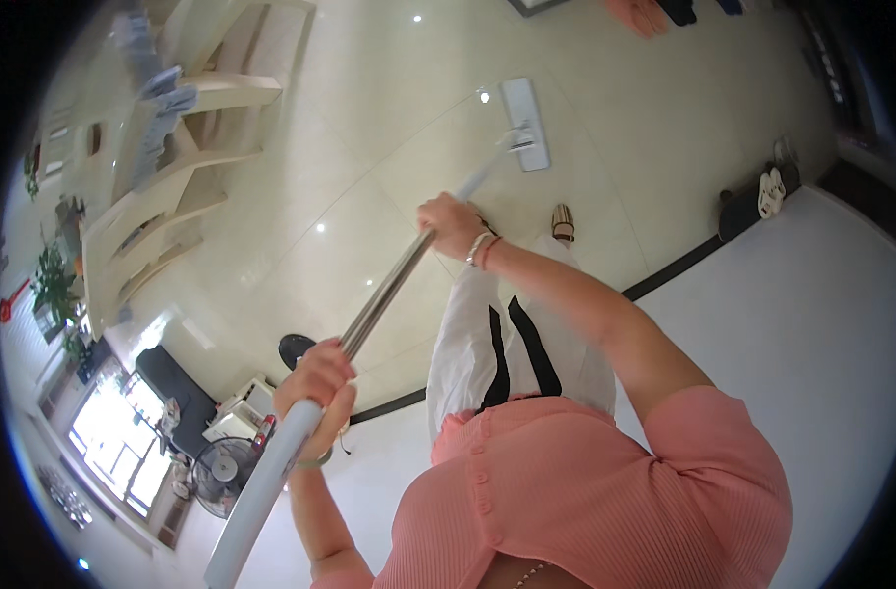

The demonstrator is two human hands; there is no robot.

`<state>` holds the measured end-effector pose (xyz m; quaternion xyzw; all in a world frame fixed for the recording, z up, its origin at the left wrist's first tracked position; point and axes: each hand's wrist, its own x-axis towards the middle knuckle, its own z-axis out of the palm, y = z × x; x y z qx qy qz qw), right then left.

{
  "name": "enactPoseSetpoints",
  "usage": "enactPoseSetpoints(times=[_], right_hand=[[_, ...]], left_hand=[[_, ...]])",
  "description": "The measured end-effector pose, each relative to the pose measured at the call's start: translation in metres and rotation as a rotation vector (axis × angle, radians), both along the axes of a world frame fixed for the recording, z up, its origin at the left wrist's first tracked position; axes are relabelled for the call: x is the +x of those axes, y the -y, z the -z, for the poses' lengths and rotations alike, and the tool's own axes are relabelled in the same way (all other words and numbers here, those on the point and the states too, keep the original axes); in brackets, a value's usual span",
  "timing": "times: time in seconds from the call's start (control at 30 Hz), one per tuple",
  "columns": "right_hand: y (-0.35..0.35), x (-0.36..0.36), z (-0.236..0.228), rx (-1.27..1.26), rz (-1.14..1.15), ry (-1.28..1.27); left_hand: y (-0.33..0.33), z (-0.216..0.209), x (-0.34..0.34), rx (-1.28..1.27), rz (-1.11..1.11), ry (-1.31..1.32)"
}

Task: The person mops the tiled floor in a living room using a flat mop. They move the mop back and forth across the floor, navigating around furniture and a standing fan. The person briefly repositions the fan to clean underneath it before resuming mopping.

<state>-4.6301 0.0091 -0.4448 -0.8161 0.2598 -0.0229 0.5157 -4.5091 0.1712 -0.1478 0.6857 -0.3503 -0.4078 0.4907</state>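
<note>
A flat mop (381, 294) with a long metal pole and a pale grey upper sleeve runs slantwise in front of me. My left hand (316, 388) is wrapped round the pole just where the grey sleeve begins. Farther down, my right hand (452, 228) grips the pole, with bracelets on that wrist. The rectangular mop head (525, 124) lies flat on the shiny beige tiled floor (389, 128), beyond my feet. One sandal (563, 224) shows clearly; my other foot is mostly hidden behind my right hand.
To the left stand wooden chairs (188, 157) with a bluish cloth (165, 103) over one. A fan (225, 471) and a potted plant (53, 280) are at lower left. White shoes (771, 193) rest by the wall at right. Clothes (639, 15) hang into the top edge.
</note>
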Motion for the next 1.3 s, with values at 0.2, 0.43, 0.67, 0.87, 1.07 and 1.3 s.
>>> enactPoseSetpoints(times=[0.2, 0.43, 0.67, 0.87, 1.07, 1.3], right_hand=[[-0.07, 0.095, -0.041, 0.149, -0.192, 0.075], [-0.044, 0.099, -0.063, 0.121, -0.421, -0.046], [0.059, -0.018, -0.04, 0.021, -0.223, -0.042], [0.218, -0.161, 0.015, -0.151, 0.096, -0.106], [0.326, -0.246, 0.05, -0.347, 0.176, -0.245], [0.262, -0.155, 0.049, -0.273, 0.111, 0.084]], left_hand=[[-0.034, -0.054, 0.023, 0.104, -0.089, 0.212], [-0.038, -0.036, 0.015, -0.091, -0.24, 0.159], [0.051, 0.008, -0.055, -0.253, -0.234, -0.036], [0.197, 0.101, -0.145, -0.43, -0.016, -0.22], [0.301, 0.138, -0.211, -0.426, 0.133, -0.166], [0.24, 0.094, -0.129, -0.333, 0.038, -0.193]])
